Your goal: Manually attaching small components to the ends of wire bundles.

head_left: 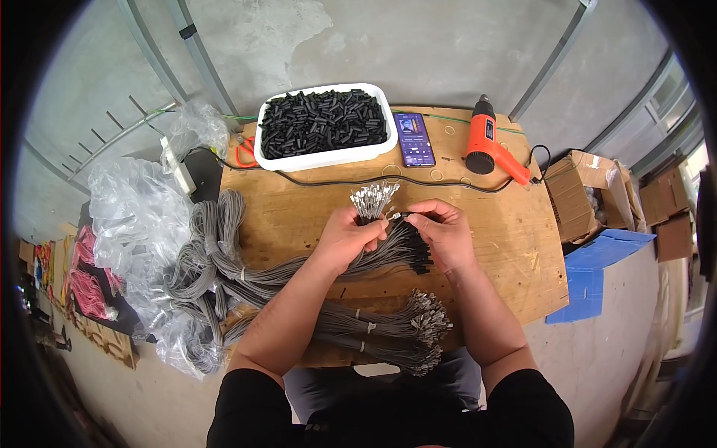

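Observation:
My left hand (345, 237) is closed around a bundle of thin grey wires, whose silvery-white connector ends (373, 198) fan out above the fist. One single connector (396, 216) sticks out to the right of my left fingertips. Close against it, my right hand (448, 233) pinches a small black sleeve (405, 215), partly covered by the fingers. Below the hands, several wire ends with black sleeves on them (420, 257) spread over the wooden table (508, 261). Nearer to me lie tied grey wire bundles (373, 328) with bare connector ends (427, 321).
A white tub (328, 162) full of short black tubes stands at the back, beside a phone (414, 142) and an orange heat gun (489, 142). A black cord (336, 182) crosses the table. Coiled grey wires (216, 246) and clear plastic bags (134, 216) lie left; cardboard boxes (582, 187) stand right.

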`<state>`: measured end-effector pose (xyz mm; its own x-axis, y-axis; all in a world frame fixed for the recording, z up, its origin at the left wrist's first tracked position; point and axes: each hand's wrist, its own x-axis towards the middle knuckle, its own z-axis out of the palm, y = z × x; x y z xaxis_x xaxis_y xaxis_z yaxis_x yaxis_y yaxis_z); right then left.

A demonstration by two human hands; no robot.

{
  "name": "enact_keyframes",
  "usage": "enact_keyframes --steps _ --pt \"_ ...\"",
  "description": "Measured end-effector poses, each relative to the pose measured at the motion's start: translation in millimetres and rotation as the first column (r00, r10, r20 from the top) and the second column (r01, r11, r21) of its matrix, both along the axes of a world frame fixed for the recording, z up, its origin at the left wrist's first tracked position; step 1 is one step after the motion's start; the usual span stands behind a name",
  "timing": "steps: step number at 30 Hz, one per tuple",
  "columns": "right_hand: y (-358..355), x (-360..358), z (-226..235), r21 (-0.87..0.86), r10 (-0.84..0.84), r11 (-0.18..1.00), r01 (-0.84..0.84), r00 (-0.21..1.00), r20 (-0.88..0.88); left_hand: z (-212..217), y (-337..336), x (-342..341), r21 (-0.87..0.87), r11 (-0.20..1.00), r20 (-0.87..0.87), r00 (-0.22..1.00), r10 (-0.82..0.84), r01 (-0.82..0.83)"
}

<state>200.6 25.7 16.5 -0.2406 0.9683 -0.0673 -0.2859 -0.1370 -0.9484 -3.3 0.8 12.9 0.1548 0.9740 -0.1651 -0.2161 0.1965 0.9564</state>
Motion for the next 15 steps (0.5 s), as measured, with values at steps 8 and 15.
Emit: enact_keyframes --steps 8,15 --pt "-2.0 -0.6 1.9 0.065 0.002 0.998 -0.002 1.000 0.002 -0.8 0.2 -0.5 -0.012 1.000 -0.002 1.000 -0.008 0.008" --pt "-2.0 -0.4 2.1 0.080 0.003 0.997 -0.006 0.999 0.045 0.4 -0.2 -0.1 -0.010 1.000 -0.005 1.000 -0.007 0.007"
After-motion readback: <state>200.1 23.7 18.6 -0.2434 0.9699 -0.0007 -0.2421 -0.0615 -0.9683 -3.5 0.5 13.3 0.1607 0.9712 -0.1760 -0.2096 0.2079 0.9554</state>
